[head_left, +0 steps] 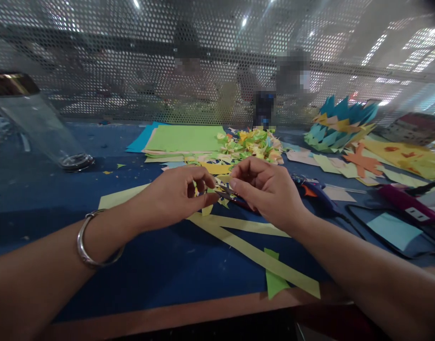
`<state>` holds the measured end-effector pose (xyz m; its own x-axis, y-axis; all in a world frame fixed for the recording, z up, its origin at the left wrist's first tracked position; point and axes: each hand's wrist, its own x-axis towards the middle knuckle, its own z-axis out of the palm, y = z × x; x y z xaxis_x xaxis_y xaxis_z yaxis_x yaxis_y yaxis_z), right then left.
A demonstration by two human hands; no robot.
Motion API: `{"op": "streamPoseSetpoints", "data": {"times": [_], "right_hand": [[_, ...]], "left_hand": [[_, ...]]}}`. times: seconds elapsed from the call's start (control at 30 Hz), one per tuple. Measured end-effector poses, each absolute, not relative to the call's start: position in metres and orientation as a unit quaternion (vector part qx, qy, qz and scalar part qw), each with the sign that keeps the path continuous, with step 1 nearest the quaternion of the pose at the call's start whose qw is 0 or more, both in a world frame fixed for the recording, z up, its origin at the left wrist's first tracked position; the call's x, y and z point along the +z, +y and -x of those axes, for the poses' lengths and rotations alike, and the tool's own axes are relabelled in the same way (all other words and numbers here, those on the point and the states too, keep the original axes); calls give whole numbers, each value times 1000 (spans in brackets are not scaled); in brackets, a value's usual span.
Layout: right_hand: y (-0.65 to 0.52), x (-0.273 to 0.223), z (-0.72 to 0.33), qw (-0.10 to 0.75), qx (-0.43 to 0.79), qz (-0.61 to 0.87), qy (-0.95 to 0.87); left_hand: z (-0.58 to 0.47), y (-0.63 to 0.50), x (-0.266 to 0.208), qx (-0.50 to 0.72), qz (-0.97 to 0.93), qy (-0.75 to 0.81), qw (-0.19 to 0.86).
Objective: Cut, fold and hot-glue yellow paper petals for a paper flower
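Observation:
My right hand (265, 187) is closed, with thumb and forefinger pinching a small pale yellow piece of paper (223, 178). Facing it, my left hand (180, 194) has its fingers curled, with a gap between the fingertips and the thumb and nothing clearly held there. Dark-bladed scissors (226, 192) with reddish handles lie under and between both hands, partly hidden by the right one. Nearer me, two long pale yellow paper strips (246, 244) spread in a V on the blue table (160, 279). One strip crosses a green paper scrap (275, 279).
Behind my hands are stacked green sheets (189, 138) and a heap of curled paper bits (255, 144). A glass bottle (50, 128) stands left. To the right are a blue glue gun (322, 199), a purple power strip (409, 203), and a folded-paper crown (340, 125).

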<state>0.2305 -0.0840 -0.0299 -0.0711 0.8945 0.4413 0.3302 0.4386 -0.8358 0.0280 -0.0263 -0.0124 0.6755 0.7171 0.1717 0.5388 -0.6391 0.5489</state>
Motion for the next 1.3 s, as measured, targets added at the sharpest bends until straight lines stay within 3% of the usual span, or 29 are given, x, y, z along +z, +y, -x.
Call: {"op": "streamPoseSetpoints", "data": {"times": [0.17, 0.53, 0.93, 1.3], "right_hand": [[-82, -34, -235, 497, 277, 454, -686], [-83, -33, -234, 442, 225, 472, -729], [-84, -32, -231, 404, 121, 474, -773], [-85, -34, -231, 394, 56, 462, -793]], "left_hand": [[-24, -24, -18, 124, -894, 369, 222], [-23, -21, -11, 195, -882, 386, 186], [-34, -30, -13, 317, -743, 353, 472], [-37, -35, -17, 345, -677, 346, 550]]}}
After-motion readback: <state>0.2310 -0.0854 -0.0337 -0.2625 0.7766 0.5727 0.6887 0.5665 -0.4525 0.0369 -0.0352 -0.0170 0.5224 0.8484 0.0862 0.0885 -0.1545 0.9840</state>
